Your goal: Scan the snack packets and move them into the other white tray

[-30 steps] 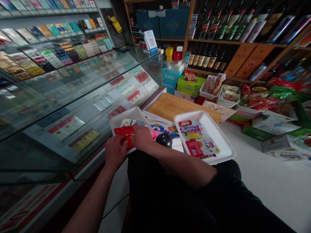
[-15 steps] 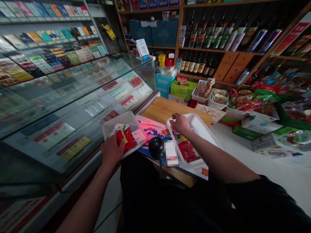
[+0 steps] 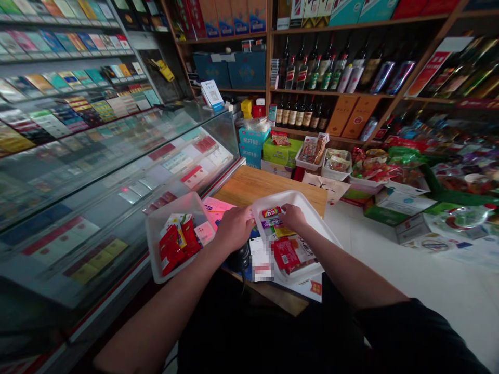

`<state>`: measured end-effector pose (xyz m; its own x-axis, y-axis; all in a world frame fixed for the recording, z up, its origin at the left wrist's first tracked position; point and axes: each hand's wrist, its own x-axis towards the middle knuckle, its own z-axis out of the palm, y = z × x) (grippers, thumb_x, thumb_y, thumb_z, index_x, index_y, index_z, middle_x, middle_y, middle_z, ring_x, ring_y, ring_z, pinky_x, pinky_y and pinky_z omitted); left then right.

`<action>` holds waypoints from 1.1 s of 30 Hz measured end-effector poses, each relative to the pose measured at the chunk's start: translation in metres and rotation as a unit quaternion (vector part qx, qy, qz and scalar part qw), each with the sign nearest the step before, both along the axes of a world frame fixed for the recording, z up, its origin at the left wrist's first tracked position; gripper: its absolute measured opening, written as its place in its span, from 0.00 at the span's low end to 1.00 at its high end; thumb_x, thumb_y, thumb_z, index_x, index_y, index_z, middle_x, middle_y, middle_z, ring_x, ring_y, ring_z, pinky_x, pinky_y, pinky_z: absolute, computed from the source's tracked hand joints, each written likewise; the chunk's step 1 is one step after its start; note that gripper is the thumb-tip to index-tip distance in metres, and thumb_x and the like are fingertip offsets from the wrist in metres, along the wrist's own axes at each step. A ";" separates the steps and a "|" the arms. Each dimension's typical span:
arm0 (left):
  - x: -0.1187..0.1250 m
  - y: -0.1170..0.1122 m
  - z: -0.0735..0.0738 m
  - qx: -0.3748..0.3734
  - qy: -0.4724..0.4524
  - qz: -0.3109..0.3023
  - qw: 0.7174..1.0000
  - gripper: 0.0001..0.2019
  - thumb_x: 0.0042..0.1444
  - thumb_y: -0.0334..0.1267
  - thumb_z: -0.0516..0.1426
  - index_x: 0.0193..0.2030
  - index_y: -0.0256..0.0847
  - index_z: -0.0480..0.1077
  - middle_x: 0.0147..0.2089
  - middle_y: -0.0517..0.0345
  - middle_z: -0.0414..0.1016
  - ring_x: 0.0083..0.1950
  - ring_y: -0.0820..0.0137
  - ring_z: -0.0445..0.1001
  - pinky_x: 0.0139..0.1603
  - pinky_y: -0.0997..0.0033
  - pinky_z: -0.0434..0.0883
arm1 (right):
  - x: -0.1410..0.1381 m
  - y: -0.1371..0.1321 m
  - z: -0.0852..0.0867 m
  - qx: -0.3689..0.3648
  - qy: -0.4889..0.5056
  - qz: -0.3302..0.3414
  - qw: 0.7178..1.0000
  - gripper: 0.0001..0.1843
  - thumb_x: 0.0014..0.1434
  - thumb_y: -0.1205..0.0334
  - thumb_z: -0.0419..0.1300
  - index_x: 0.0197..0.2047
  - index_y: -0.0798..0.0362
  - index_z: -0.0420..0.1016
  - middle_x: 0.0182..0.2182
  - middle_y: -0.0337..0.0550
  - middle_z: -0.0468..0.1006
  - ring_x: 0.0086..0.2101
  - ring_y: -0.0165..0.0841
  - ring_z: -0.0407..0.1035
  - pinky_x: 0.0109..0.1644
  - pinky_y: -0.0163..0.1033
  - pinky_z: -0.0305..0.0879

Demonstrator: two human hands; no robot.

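Note:
My right hand (image 3: 295, 218) reaches into the white plastic tray (image 3: 327, 234) on the right, its fingertips closed at the end of a small colourful candy roll (image 3: 272, 212). Below it in that tray lie a purple packet (image 3: 272, 223) and a red snack packet (image 3: 287, 254). My left hand (image 3: 235, 227) is closed at this tray's left rim, fingertips partly hidden. A second white tray (image 3: 153, 244) stands to the left, holding red packets (image 3: 171, 249) and a pink-and-white box (image 3: 205, 232). Under my left wrist shows part of a black scanner (image 3: 242, 257).
Both trays are by a wooden tabletop (image 3: 253, 182) with a pink printed sheet (image 3: 215, 209) and a white phone-like object (image 3: 260, 254). A glass display counter (image 3: 117, 192) runs along the left. Bottle shelves (image 3: 312, 93) and snack boxes (image 3: 286, 150) stand behind.
My left hand has left the red packets in the left tray and moved right to the other tray's rim. My right hand has moved from that rim inward to the candy roll. The view has shifted.

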<state>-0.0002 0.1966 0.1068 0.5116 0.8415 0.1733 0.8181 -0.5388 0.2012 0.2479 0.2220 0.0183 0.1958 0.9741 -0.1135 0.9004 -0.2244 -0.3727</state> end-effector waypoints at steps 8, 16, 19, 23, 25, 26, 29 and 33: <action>0.077 0.030 -0.051 -0.079 0.131 -0.051 0.987 0.27 0.62 0.35 0.53 0.69 0.38 0.61 0.60 0.41 0.77 0.72 0.45 0.59 0.70 0.39 0.53 | 0.003 0.001 -0.006 0.008 -0.054 0.067 0.996 0.21 0.62 0.59 0.59 0.58 0.55 0.74 0.51 0.57 0.80 0.55 0.44 0.71 0.60 0.45 0.61; 0.100 0.044 -0.078 -0.093 0.205 -0.035 0.974 0.31 0.56 0.39 0.59 0.66 0.31 0.63 0.60 0.35 0.75 0.68 0.41 0.63 0.72 0.36 0.45 | 0.004 0.009 -0.020 -0.021 -0.050 0.095 0.994 0.21 0.65 0.58 0.56 0.59 0.54 0.71 0.54 0.54 0.79 0.63 0.47 0.61 0.65 0.51 0.53; 0.104 0.043 -0.082 -0.082 0.198 -0.032 0.976 0.26 0.58 0.38 0.57 0.64 0.34 0.67 0.61 0.37 0.74 0.66 0.42 0.64 0.72 0.33 0.43 | 0.004 0.013 -0.027 -0.025 -0.056 0.106 0.993 0.21 0.66 0.56 0.56 0.60 0.54 0.71 0.55 0.54 0.79 0.64 0.49 0.60 0.66 0.53 0.52; 0.111 0.039 -0.090 -0.068 0.185 -0.009 0.980 0.23 0.58 0.34 0.55 0.60 0.32 0.70 0.58 0.36 0.74 0.63 0.44 0.67 0.71 0.37 0.47 | 0.004 0.017 -0.034 -0.026 -0.060 0.115 0.991 0.21 0.67 0.58 0.55 0.61 0.52 0.71 0.56 0.53 0.79 0.65 0.50 0.59 0.66 0.53 0.52; 0.114 0.038 -0.094 -0.073 0.178 -0.001 0.981 0.22 0.58 0.33 0.55 0.59 0.31 0.70 0.59 0.35 0.74 0.61 0.45 0.68 0.69 0.39 0.51 | 0.004 0.018 -0.036 -0.025 -0.056 0.112 0.992 0.20 0.67 0.58 0.55 0.60 0.52 0.71 0.55 0.54 0.79 0.65 0.50 0.60 0.66 0.54 0.53; 0.115 0.038 -0.095 -0.076 0.175 0.002 0.982 0.21 0.58 0.33 0.55 0.58 0.31 0.71 0.59 0.35 0.74 0.60 0.45 0.68 0.68 0.39 0.53 | 0.004 0.019 -0.037 -0.024 -0.053 0.109 0.992 0.20 0.67 0.59 0.55 0.60 0.52 0.72 0.55 0.54 0.79 0.65 0.50 0.60 0.66 0.53 0.53; 0.118 0.041 -0.097 -0.088 0.170 0.015 0.981 0.21 0.56 0.33 0.58 0.56 0.29 0.71 0.56 0.34 0.75 0.58 0.45 0.70 0.65 0.42 0.58 | 0.004 0.021 -0.039 -0.022 -0.053 0.099 0.993 0.20 0.65 0.61 0.57 0.59 0.53 0.72 0.53 0.55 0.80 0.63 0.48 0.63 0.65 0.51 0.55; 0.122 0.049 -0.092 -0.106 0.155 0.046 0.981 0.20 0.56 0.36 0.59 0.55 0.30 0.71 0.51 0.36 0.77 0.56 0.49 0.73 0.60 0.50 0.64 | 0.008 0.023 -0.038 -0.017 -0.038 0.061 0.997 0.17 0.65 0.63 0.57 0.56 0.54 0.74 0.50 0.56 0.81 0.53 0.42 0.73 0.57 0.43 0.63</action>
